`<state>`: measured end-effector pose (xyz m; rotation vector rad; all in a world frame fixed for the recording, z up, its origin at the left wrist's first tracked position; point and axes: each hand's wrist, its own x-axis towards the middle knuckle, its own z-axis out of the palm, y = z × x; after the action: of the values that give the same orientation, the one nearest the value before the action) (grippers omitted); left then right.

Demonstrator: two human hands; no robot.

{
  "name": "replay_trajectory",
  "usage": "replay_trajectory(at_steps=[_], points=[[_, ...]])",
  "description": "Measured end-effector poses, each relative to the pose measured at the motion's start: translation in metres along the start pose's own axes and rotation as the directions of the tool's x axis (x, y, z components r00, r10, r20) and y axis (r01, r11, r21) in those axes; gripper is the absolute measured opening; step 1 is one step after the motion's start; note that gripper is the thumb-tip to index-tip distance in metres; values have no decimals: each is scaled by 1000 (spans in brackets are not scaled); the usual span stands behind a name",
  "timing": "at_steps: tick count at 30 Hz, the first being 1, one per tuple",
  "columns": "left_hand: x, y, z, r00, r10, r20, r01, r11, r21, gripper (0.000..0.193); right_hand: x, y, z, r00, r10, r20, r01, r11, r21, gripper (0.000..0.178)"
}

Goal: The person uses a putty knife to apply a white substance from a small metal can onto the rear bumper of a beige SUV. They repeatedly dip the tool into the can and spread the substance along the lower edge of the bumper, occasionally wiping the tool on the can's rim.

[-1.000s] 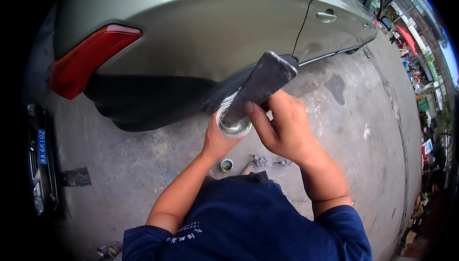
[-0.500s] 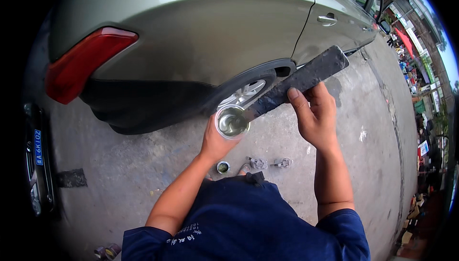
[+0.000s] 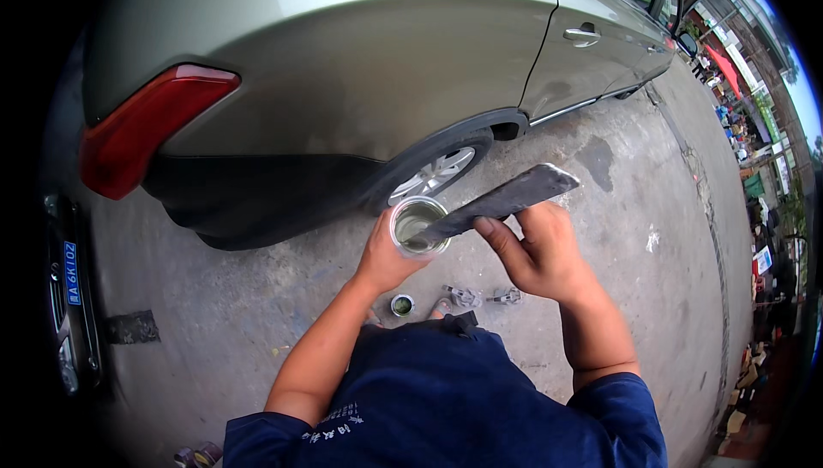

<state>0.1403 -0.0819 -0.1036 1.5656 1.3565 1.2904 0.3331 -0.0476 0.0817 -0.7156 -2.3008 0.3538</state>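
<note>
My left hand [image 3: 382, 255] is wrapped round a clear plastic cup [image 3: 441, 230] that holds a pale greenish-grey liquid. Between the thumb and fingers of my right hand [image 3: 543, 255] is a long, flat, dark stick [image 3: 514, 195], its surface rough and stained. The stick's lower end dips into the cup; its other end points up and to the right. Beyond both hands stands a grey-green car [image 3: 334, 65], its rear wheel [image 3: 435, 171] just past the cup.
A small open can [image 3: 401, 304] stands on the concrete floor [image 3: 231, 297] by my feet. Two grey tools [image 3: 506, 296] lie to its right. The car's red tail light [image 3: 159, 125] is at left, with another car [image 3: 69, 288] below it. Stalls line the far right.
My right hand has moved down and left, bringing the stick lower. Its end has gone from the cup's rim into the cup. My left hand stays round the cup.
</note>
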Motion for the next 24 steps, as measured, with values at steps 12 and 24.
replay_trajectory(at_steps=[12, 24], points=[[-1, -5, -13, 990, -49, 129, 50, 999, -2, 77, -2, 28, -16, 888, 444, -120, -381, 856, 348, 13], [6, 17, -20, 971, -100, 217, 109, 994, -28, 78, 17, -6, -6, 975, 219, -49, -201, 949, 242, 15]])
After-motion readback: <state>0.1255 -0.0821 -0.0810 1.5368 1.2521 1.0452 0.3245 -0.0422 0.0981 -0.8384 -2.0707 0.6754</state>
